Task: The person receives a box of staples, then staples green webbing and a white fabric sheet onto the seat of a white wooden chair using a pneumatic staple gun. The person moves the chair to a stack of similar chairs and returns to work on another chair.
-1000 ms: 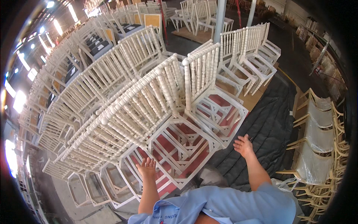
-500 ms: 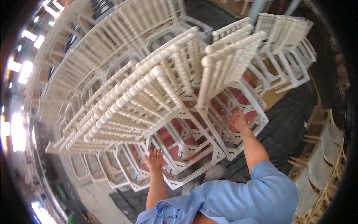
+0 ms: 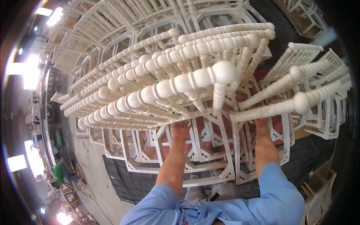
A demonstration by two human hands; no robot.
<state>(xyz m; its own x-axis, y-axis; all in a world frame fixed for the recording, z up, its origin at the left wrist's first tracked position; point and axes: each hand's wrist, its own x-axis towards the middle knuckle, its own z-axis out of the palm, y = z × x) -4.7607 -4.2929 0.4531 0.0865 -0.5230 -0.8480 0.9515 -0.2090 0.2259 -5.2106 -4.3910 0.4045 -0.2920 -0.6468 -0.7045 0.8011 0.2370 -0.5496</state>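
While arms outstretched, left hand (image 3: 180, 129) and right hand (image 3: 261, 123) fingers grasping white chair stack (image 3: 176, 90).

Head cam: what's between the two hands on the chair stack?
Head view: between left hand and right hand lie white chair frame rails with red seat panel behind.

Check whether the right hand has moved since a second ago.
Yes. The right hand has moved from open space beside the chair stack up onto its frame, where it now grips.
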